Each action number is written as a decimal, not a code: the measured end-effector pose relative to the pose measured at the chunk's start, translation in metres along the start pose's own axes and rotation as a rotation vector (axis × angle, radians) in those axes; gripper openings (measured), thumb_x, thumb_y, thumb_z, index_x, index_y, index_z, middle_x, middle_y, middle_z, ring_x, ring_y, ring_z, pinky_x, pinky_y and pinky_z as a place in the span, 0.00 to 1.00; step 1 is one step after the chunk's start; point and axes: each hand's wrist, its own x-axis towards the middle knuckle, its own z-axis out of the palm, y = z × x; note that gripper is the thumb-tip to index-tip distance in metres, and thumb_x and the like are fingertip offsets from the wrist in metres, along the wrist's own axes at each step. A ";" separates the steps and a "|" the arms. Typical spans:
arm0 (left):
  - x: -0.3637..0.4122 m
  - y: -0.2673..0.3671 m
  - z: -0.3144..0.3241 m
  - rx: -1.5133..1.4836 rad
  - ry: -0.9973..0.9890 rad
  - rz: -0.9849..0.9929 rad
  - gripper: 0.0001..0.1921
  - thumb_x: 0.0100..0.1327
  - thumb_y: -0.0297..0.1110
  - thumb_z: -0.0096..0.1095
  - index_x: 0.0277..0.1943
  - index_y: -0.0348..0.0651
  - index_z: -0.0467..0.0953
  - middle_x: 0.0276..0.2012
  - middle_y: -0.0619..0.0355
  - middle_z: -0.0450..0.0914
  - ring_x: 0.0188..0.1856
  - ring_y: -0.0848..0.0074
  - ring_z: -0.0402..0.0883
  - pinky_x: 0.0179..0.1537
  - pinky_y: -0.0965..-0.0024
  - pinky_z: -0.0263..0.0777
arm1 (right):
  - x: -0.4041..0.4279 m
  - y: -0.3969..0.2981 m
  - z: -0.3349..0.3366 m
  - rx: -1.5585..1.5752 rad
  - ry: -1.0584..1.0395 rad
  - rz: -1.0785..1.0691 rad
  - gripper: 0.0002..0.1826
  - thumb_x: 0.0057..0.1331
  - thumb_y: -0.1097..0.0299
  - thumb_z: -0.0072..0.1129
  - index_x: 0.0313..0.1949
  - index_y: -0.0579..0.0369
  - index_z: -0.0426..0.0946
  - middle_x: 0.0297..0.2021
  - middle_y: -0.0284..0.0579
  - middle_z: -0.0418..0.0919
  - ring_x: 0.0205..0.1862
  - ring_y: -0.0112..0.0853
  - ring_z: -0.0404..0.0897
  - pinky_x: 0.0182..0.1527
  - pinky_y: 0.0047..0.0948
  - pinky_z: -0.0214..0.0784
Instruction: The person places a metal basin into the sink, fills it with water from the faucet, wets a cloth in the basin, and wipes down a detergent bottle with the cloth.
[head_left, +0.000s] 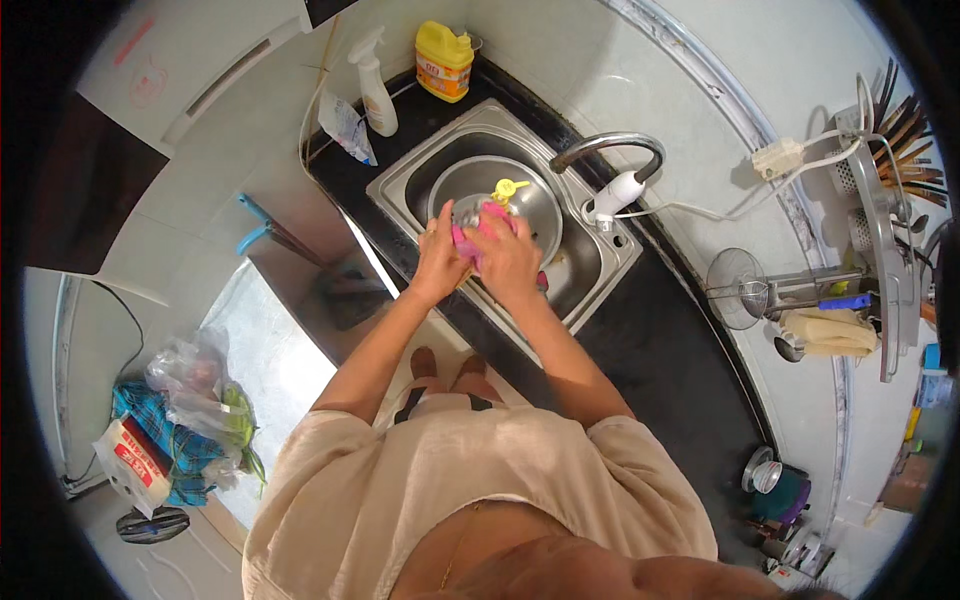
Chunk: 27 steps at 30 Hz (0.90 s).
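Observation:
Over a stainless steel basin (551, 232) in the metal sink (600, 289), my two hands meet on a bunched pink cloth (495, 215). My left hand (441, 259) grips its left side, with the forefinger pointing up along it. The fingers of my right hand (514, 259) press over the cloth from the other side. Something clear and shiny shows between the hands, mostly hidden by cloth and fingers. Just beyond them is a yellow plastic cap-like piece (507, 187); whether it joins the clear thing cannot be told.
A curved faucet (611, 142) rises at the sink's right rim. Behind the sink stand a yellow jug (444, 64), a white spray bottle (375, 90) and a pouch (347, 126). A wall rack (889, 247) holds utensils. Bags (199, 382) lie on the white surface at left.

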 end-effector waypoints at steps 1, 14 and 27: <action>0.001 0.000 0.002 -0.019 0.017 -0.013 0.49 0.49 0.23 0.68 0.73 0.40 0.48 0.50 0.45 0.71 0.56 0.49 0.68 0.61 0.55 0.55 | 0.003 0.006 0.001 0.000 0.001 -0.002 0.17 0.50 0.73 0.62 0.41 0.41 0.85 0.49 0.33 0.79 0.48 0.41 0.75 0.45 0.36 0.75; 0.000 -0.004 0.003 0.029 -0.020 -0.032 0.51 0.49 0.27 0.69 0.72 0.34 0.43 0.52 0.39 0.71 0.57 0.48 0.68 0.57 0.50 0.59 | -0.007 -0.009 -0.002 0.027 -0.057 0.032 0.20 0.49 0.74 0.63 0.43 0.41 0.85 0.51 0.35 0.79 0.47 0.42 0.74 0.43 0.39 0.75; 0.000 -0.004 0.005 0.035 -0.002 -0.041 0.50 0.49 0.24 0.69 0.73 0.37 0.44 0.54 0.39 0.69 0.59 0.47 0.67 0.60 0.54 0.59 | -0.006 -0.009 -0.007 -0.003 0.005 -0.023 0.15 0.54 0.69 0.60 0.42 0.41 0.85 0.51 0.33 0.79 0.45 0.41 0.76 0.43 0.38 0.74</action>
